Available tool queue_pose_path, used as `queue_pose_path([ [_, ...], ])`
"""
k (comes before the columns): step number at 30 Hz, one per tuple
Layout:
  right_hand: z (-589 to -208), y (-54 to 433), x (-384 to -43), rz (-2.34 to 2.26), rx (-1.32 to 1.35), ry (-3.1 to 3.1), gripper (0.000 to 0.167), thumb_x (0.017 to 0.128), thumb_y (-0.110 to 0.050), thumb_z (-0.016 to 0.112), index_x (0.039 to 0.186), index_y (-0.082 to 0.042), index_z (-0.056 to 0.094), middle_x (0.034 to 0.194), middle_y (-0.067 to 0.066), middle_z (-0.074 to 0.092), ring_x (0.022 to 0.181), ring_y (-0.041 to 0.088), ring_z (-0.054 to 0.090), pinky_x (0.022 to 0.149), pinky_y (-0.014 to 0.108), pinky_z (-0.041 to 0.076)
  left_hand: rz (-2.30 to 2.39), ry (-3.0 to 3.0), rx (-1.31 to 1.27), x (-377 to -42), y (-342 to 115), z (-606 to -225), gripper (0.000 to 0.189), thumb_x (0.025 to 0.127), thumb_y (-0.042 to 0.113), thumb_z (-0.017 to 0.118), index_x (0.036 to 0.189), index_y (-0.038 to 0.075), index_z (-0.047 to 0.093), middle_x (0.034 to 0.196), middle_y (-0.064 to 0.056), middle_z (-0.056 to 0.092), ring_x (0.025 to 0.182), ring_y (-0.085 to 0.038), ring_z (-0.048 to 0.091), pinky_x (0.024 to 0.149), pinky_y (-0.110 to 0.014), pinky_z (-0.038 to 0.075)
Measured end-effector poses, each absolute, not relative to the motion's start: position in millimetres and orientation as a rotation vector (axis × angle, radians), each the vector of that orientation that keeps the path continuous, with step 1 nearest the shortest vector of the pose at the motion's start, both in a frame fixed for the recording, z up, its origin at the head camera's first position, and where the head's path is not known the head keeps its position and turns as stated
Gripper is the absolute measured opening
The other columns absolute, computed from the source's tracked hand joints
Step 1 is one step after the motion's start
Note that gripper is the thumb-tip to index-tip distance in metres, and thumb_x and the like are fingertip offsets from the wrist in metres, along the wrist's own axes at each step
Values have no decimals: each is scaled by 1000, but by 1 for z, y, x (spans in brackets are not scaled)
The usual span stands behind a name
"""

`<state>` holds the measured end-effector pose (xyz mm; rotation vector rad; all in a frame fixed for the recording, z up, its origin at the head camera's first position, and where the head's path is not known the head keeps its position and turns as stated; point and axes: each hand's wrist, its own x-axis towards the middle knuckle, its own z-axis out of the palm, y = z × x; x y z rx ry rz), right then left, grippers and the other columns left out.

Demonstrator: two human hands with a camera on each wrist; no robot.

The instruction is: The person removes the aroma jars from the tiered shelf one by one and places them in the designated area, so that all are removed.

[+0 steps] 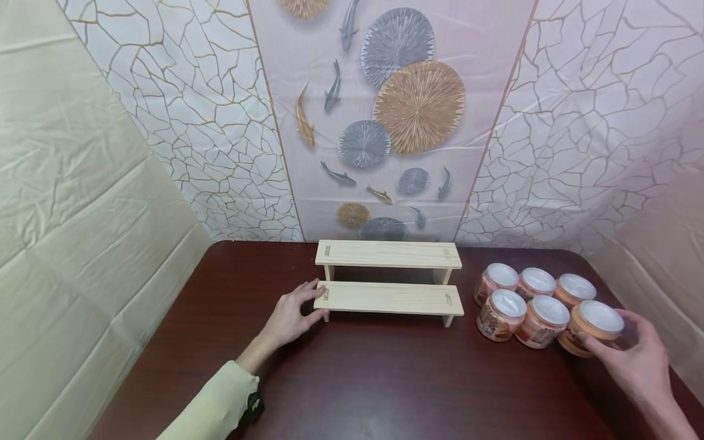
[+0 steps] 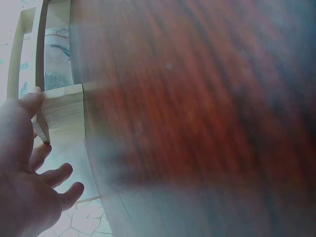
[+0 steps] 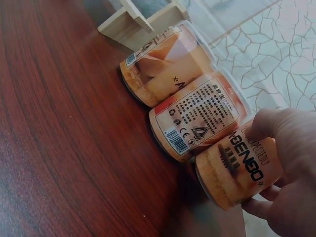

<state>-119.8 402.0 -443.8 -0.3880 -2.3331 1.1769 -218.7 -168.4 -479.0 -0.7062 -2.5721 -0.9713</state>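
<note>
A two-step wooden display rack (image 1: 389, 298) stands at the middle of the table. My left hand (image 1: 291, 316) pinches the left end of its lower board between thumb and fingers; in the left wrist view the hand (image 2: 29, 168) has several fingers spread beyond the board's edge. At the right stand several orange-labelled jars with whitish lids, in two rows. My right hand (image 1: 640, 360) grips the front-right jar (image 1: 594, 330), which tilts slightly. In the right wrist view, the thumb and fingers hold this jar (image 3: 237, 170) beside its neighbour (image 3: 200, 118).
The dark red-brown table (image 1: 385, 379) spreads in front of the rack. Behind it hangs a patterned cloth (image 1: 220, 122) with fish and round leaf shapes. Plain beige cloth (image 1: 71, 214) closes off the left side, and more cloth the right.
</note>
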Motion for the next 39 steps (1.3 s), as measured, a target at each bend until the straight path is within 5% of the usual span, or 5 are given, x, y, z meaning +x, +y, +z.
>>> queue_pose_path([
  [12, -448, 401, -124, 1158, -445, -2399, 72, 83, -3, 79, 138, 12, 35, 129, 29, 44, 103, -10, 42, 76, 0, 38, -973, -2564, -692, -218, -169, -481, 46, 86, 17, 81, 127, 2, 69, 138, -20, 58, 126, -46, 52, 97, -58, 46],
  [22, -454, 404, -123, 1140, -409, -2408, 70, 82, -4, 79, 135, 13, 38, 123, 27, 47, 95, -14, 38, 74, -1, 37, -973, -2573, -699, -218, -168, -480, 47, 86, 19, 81, 127, 2, 68, 138, -21, 57, 127, -46, 51, 98, -58, 45],
  [30, -461, 405, -124, 1177, -407, -2372, 58, 80, -2, 80, 128, -3, 47, 115, 9, 49, 97, -13, 41, 77, 0, 38, -971, -2585, -693, -218, -168, -480, 47, 86, 19, 80, 128, 2, 68, 139, -20, 56, 127, -46, 51, 98, -58, 45],
  [39, -463, 407, -124, 1207, -381, -2377, 59, 82, -2, 80, 130, -12, 47, 117, 3, 48, 103, -12, 42, 79, 1, 38, -970, -2571, -713, -218, -169, -479, 47, 86, 19, 80, 128, 1, 68, 139, -22, 56, 127, -48, 50, 98, -59, 44],
])
